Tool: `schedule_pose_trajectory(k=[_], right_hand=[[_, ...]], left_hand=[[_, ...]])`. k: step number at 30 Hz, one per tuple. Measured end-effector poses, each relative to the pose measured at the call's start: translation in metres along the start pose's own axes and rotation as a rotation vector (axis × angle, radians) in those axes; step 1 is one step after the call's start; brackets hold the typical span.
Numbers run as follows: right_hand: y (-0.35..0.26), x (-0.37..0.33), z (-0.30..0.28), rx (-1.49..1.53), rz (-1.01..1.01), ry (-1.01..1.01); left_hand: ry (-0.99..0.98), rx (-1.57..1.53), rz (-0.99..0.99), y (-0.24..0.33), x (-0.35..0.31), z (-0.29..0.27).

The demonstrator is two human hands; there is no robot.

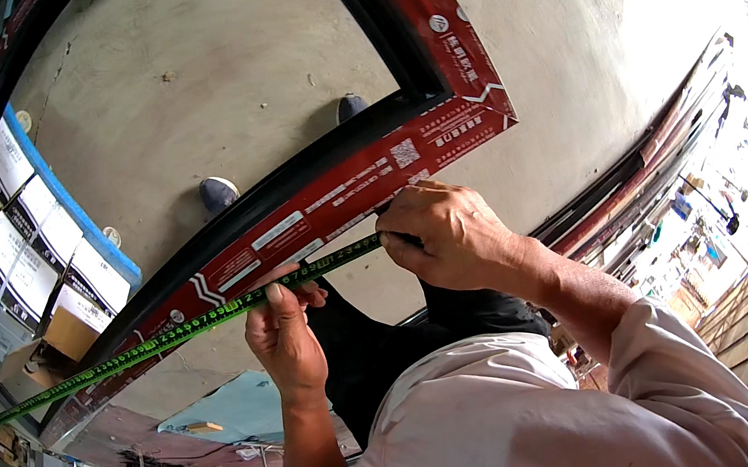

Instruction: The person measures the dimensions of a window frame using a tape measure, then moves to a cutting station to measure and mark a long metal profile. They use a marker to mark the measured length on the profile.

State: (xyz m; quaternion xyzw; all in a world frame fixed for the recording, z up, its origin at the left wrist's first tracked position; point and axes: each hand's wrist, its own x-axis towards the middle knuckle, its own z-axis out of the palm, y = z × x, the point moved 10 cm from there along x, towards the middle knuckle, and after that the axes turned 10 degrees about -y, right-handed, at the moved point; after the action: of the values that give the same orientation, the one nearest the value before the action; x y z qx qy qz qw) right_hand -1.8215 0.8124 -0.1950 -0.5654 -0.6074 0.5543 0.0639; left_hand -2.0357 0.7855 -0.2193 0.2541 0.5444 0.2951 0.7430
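A green tape measure blade (pixel 199 320) runs slantwise along the near side of a large frame (pixel 365 180) wrapped in red printed film, with black inner edges. My left hand (pixel 289 333) pinches the blade between thumb and fingers near its middle. At the blade's right end my right hand (pixel 449 230) is closed on it, close against the frame's outer edge. Whether that hand holds anything more is hidden by its curled fingers. Toward the far left the blade narrows and stretches past the frame's corner.
White and black boxes (pixel 17 251) with a blue edge stand beyond the frame at left. My shoe tips (pixel 218 193) show through the opening, on the concrete floor (pixel 225 70). Long profiles (pixel 641 156) lie at right. A light blue sheet (pixel 226 415) lies lower left.
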Motion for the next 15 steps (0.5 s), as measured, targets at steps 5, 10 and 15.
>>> schedule_pose_trajectory(k=[5, 10, 15], right_hand=[[-0.026, 0.017, 0.008, -0.047, 0.014, -0.066], [-0.047, 0.034, 0.023, -0.106, -0.012, -0.080], [-0.058, 0.042, 0.039, -0.101, -0.054, -0.095]], left_hand=[[0.080, -0.036, 0.088, 0.010, -0.009, -0.024], [0.194, -0.030, 0.118, 0.021, -0.018, -0.047], [0.329, 0.008, 0.081, 0.010, -0.040, -0.073]])
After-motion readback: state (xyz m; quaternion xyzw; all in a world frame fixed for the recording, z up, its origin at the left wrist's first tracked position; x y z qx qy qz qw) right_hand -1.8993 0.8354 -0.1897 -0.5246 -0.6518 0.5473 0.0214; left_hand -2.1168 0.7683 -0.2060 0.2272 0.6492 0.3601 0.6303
